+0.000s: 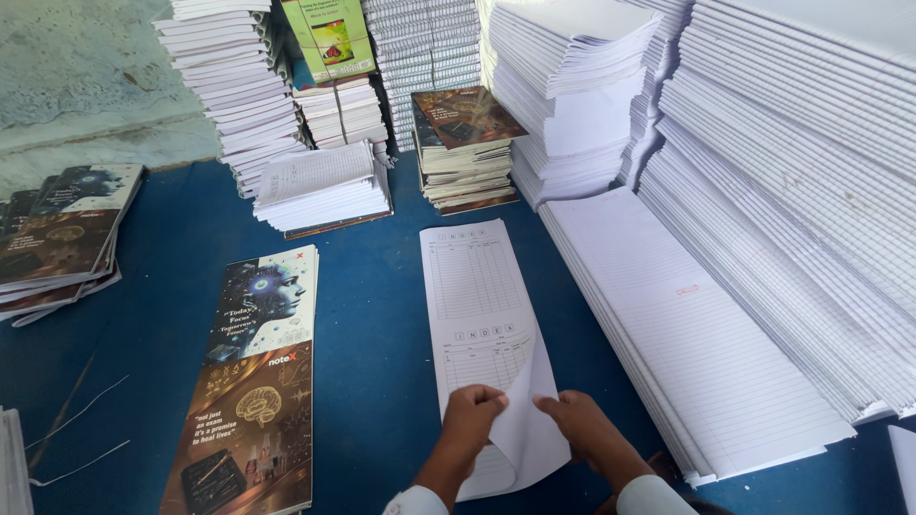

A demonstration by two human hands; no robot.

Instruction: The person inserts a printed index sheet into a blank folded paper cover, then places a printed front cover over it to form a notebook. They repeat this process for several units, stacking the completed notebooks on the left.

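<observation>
L grip (pixel 469 412) + R grip (pixel 582 420) both pinched on near corner of long white printed index sheet (pixel 482 305), curling it up. Sheet lies on blue desk (pixel 382 315), btwn glossy printed cover sheet (pixel 253 381) and ruled white paper stack (pixel 687 334).

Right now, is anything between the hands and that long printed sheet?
No. The left hand and right hand already grip the printed index sheet at its near end, curling it up off the blue table.
</observation>
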